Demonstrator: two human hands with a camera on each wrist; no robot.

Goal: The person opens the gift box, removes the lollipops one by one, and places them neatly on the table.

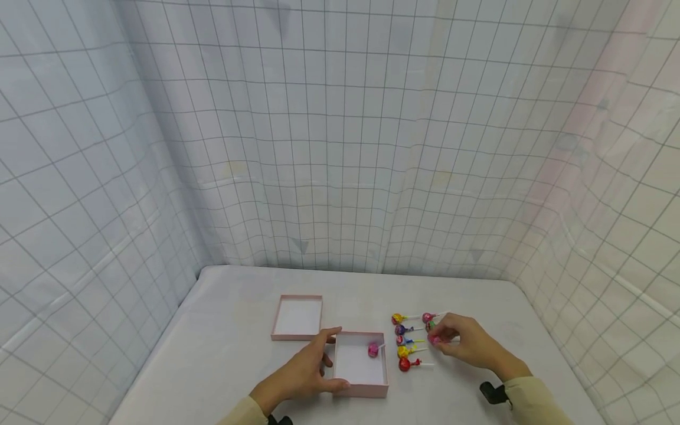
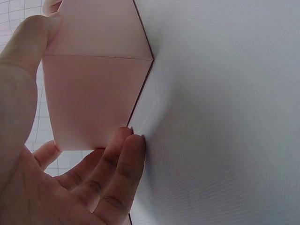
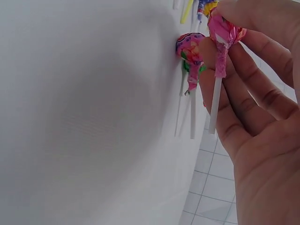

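My left hand [image 1: 305,367] spans the left side of a pale pink open box [image 1: 386,369], thumb at the near corner and index finger at the far one. In the left wrist view the other fingertips [image 2: 133,145] lie low beside the pink box wall [image 2: 98,98]. One pink-wrapped lollipop [image 1: 373,350] lies inside, stick to the right. To the right of the box my right hand [image 1: 467,341] pinches another pink lollipop [image 3: 225,30] by its wrapped head, white stick hanging free. Beyond it, in the right wrist view, is a patterned pink lollipop [image 3: 190,49].
A column of lollipops [image 1: 404,351] in yellow, purple, blue and red wrappers lies right of the box. A pink lollipop [image 1: 427,317] and a green one [image 1: 430,325] are by the right hand. The pink lid [image 1: 321,316] lies behind, to the left. Gridded curtains [image 1: 340,177] surround the white table.
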